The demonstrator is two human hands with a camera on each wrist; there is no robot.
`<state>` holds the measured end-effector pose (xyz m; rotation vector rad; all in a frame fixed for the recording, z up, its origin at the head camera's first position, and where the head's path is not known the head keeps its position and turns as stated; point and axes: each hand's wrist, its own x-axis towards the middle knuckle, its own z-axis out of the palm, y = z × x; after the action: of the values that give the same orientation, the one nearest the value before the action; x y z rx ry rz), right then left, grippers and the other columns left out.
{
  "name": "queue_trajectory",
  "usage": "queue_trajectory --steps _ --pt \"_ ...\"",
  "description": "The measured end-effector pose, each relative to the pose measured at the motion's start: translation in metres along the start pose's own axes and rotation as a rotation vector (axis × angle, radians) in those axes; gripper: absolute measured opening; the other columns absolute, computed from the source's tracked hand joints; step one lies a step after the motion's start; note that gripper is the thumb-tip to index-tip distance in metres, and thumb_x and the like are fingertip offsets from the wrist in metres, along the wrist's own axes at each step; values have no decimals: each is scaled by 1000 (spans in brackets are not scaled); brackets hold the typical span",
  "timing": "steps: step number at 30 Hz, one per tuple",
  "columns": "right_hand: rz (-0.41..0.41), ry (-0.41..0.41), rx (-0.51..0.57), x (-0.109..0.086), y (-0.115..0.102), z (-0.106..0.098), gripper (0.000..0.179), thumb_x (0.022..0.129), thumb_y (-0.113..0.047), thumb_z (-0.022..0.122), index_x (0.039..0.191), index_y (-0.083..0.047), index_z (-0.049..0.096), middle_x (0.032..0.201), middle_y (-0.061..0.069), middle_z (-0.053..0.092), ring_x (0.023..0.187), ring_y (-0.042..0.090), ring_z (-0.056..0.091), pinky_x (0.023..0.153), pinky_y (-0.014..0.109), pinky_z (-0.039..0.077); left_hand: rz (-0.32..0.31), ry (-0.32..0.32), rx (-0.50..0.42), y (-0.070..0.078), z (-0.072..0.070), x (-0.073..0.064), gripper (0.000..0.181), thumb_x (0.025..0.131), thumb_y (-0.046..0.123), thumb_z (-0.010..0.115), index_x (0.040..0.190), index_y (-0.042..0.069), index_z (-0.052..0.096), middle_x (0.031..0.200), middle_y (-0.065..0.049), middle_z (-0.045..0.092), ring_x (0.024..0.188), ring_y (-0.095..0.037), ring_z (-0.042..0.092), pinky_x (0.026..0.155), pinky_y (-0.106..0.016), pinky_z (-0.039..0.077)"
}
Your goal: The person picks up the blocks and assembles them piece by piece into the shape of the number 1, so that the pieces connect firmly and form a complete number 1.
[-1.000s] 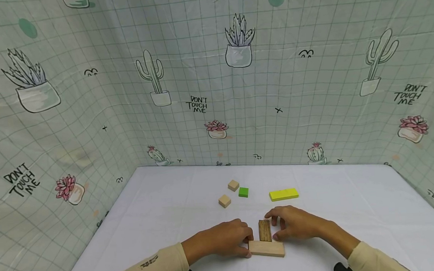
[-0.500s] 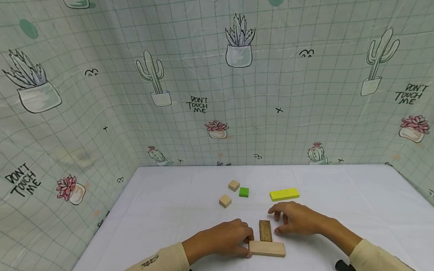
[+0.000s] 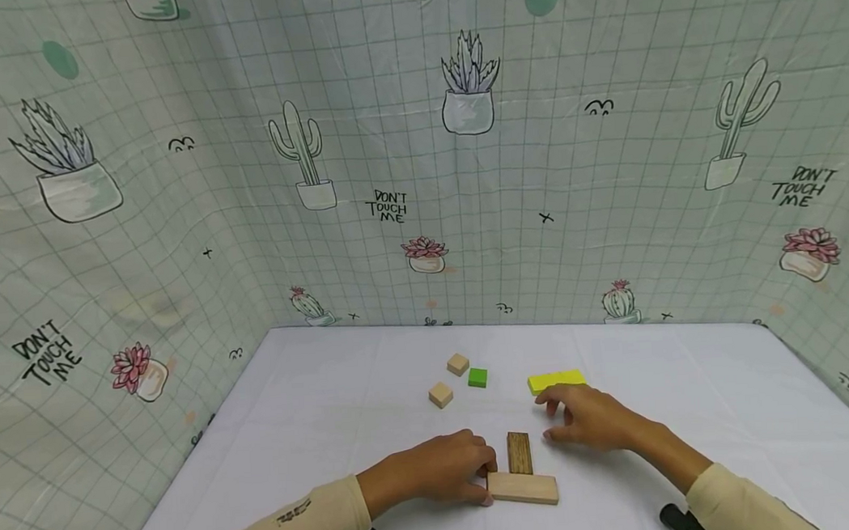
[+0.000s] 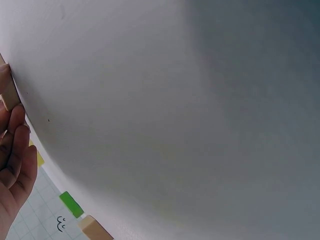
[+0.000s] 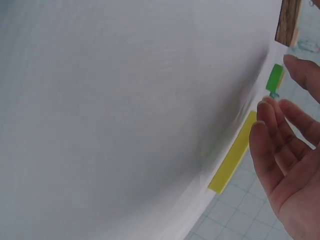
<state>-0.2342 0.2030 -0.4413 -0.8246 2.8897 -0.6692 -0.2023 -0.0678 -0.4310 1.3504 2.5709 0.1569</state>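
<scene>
My left hand (image 3: 447, 468) pinches the left end of a pale wooden block (image 3: 523, 487) lying on the table, thumb at the near side and fingers at the far side. In the left wrist view that pale block (image 4: 12, 98) shows between thumb and fingertips. A dark-grained wooden block (image 3: 519, 453) lies behind it, crosswise, its near end against the pale block. My right hand (image 3: 596, 419) hovers right of the dark block with thumb and fingers apart, holding nothing. Beyond its fingertips lies a yellow block (image 3: 554, 380), partly covered by the hand in the head view.
Farther back on the white tabletop (image 3: 345, 399) lie a green block (image 3: 478, 378) and two small pale wooden blocks, one behind (image 3: 457, 364) and one nearer (image 3: 440, 394). A cactus-printed cloth (image 3: 418, 160) hangs behind the table.
My right hand has left the dark block's side and moved away and to the right, towards the yellow block. The left hand and the two nearest blocks stay in place.
</scene>
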Motion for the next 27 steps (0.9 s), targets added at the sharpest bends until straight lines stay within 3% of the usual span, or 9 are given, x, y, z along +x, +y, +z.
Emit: queue_trajectory --steps 15,27 --pt "134 106 -46 2 16 -4 50 74 -27 80 116 -9 61 88 -6 59 70 9 48 61 27 41 11 18 5 -1 2 0 29 82 41 71 101 20 64 83 17 51 79 4 43 69 -13 41" --pt "217 109 -63 2 29 -7 55 73 -29 80 119 -7 59 87 -4 59 77 14 50 64 32 43 7 14 8 -1 3 1 29 83 41 71 101 20 64 83 17 51 80 3 43 68 -13 40"
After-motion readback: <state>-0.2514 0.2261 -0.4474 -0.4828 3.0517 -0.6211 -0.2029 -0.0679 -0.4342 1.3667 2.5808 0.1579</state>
